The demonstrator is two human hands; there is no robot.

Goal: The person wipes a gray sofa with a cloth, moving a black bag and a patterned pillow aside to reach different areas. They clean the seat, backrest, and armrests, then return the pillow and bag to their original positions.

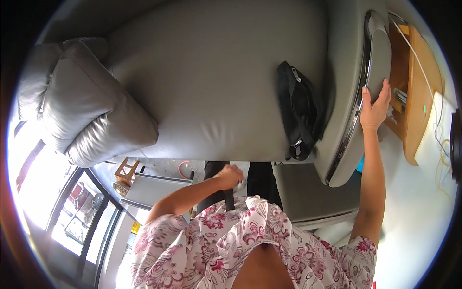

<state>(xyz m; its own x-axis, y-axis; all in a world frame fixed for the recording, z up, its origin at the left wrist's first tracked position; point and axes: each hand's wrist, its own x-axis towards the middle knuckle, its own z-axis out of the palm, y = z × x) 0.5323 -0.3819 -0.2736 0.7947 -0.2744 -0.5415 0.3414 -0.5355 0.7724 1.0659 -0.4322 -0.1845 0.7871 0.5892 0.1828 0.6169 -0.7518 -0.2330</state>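
Observation:
My right hand [375, 108] rests on the padded top of the grey sofa armrest [380, 54], fingers spread across it beside the shiny trim strip. In front of my body, over my legs, my left hand [231, 177] is curled; something pale, perhaps a cloth, shows at its fingers, and a dark strap runs below it. A black zippered bag [294, 104] lies on the sofa seat [223, 79] near the armrest. At the seat's left side stands a folded-looking grey cushion [104, 108].
Right of the armrest is a wooden shelf unit [418, 97] with small items and loose cables. A dark padded bench [317, 191] is beside my legs. To the left are a grey-topped table [155, 189], a wooden stool [126, 171] and glass doors [75, 213].

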